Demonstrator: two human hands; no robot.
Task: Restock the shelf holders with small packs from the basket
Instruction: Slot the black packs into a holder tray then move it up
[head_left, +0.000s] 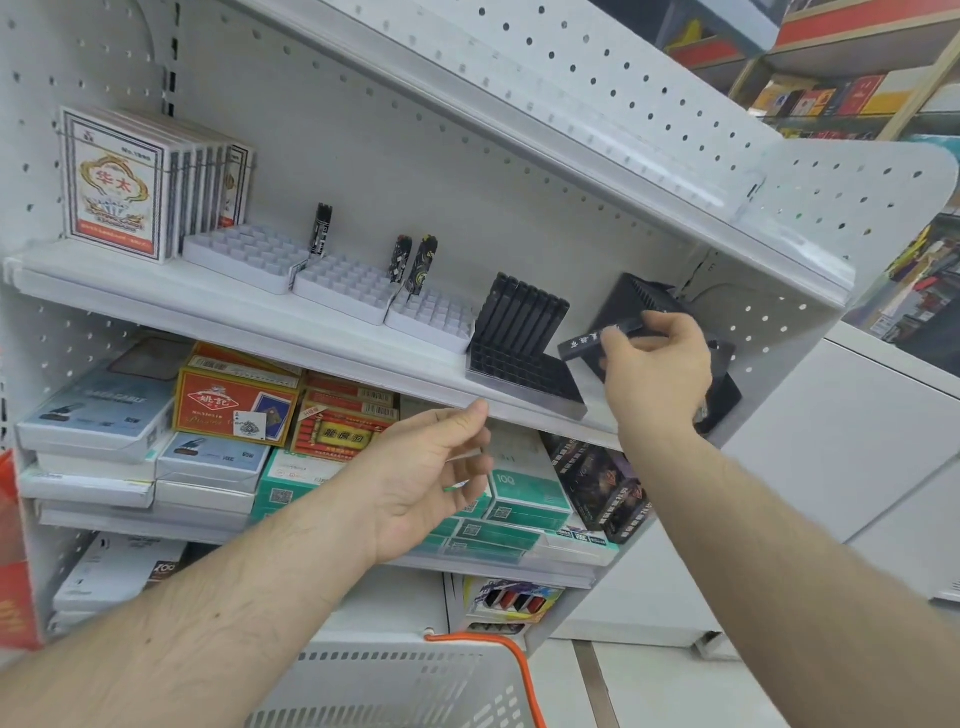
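Basket (395, 686) at 6 o'clock, white w/ orange handle; contents not visible. L hand (431, 478) mid-frame, fingers loosely curled, holding nothing I can make out. R hand (657, 369) at 3 o'clock pinches dark pack (587, 340), white characters on it, unreadable, just in front of black holder (644, 301). Judgement: restock well short of done — white trays (343, 283) mostly bare, approx 3 lighters (322, 228) standing. Card boxes (117, 182) at 10 o'clock read "华太".

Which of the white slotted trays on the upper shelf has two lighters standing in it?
The rightmost white tray, beside the black holder; the middle one holds one lighter, the left none.
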